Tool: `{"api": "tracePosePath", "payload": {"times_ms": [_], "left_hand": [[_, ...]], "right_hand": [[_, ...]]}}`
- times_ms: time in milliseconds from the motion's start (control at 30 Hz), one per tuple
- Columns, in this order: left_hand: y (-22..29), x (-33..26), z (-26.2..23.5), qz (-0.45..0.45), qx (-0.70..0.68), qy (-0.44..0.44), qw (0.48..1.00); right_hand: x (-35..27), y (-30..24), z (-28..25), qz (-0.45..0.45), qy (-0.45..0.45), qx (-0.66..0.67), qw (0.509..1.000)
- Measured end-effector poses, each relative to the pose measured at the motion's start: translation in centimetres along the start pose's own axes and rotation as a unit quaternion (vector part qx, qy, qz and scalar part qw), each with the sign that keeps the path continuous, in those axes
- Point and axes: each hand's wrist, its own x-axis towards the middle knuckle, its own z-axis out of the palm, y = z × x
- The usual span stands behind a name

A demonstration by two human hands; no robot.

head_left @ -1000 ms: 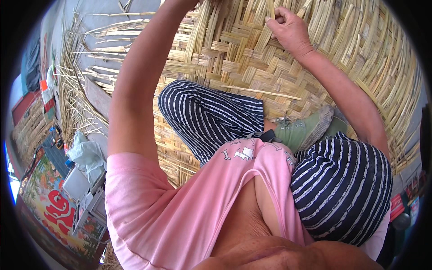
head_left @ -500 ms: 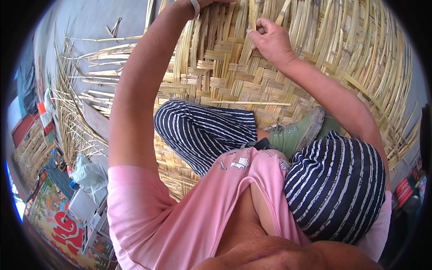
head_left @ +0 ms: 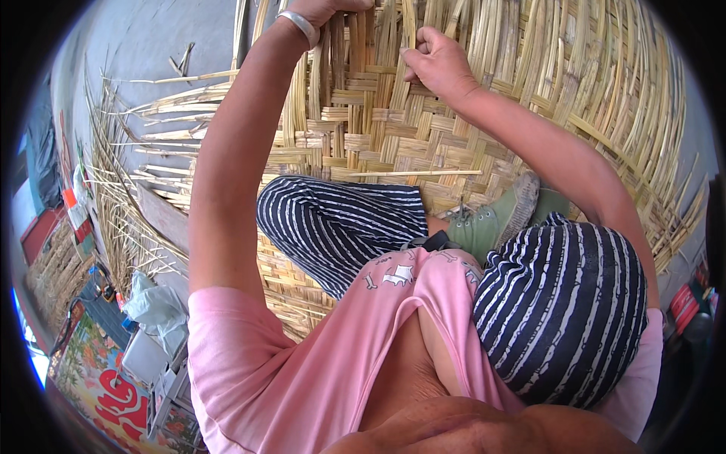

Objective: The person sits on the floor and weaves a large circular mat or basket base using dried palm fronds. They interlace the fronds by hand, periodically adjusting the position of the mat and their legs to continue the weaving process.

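A large mat of split reed strips (head_left: 412, 147) is woven in a twill pattern close to my legs, with long loose strips fanning out at its far side. My right hand (head_left: 442, 66) is closed in a pinch on a pale reed strip (head_left: 408, 34) that stands up from the weave. To its left, at the top edge of the picture, my left hand (head_left: 321, 9) is curled over some darker strips (head_left: 355, 49). Its fingertips are cut off, so what they grip is hidden. A silvery bangle (head_left: 301, 29) circles that wrist.
I sit on the mat with striped trousers (head_left: 340, 219) and a green shoe (head_left: 491, 216). One loose strip (head_left: 420, 173) lies across the weave. At left are thin reed scraps (head_left: 125, 174), a plastic bag (head_left: 151, 303) and a colourful printed panel (head_left: 113, 393). Grey floor (head_left: 162, 41) borders the mat.
The view has shifted slightly, and both hands appear a little further left. More of my left hand and its bangle shows. My right hand keeps its pinch on the strip.
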Motion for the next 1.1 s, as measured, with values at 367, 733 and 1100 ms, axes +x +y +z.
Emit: {"api": "tracePosePath", "payload": {"times_ms": [367, 733, 1100], "left_hand": [[1.0, -0.9, -0.3, 0.011, -0.152, -0.063, 0.986], [4.3, -3.8, -0.1, 0.047, -0.075, -0.053, 0.995], [-6.0, -6.5, -4.5, 0.113, -0.234, 0.219, 0.940]], "right_hand": [[-0.7, -0.4, 0.7, 0.006, 0.007, 0.027, 1.000], [-0.5, -0.9, 0.2, -0.149, -0.040, -0.209, 0.966], [1.5, -1.2, -0.6, -0.089, -0.131, -0.274, 0.949]]}}
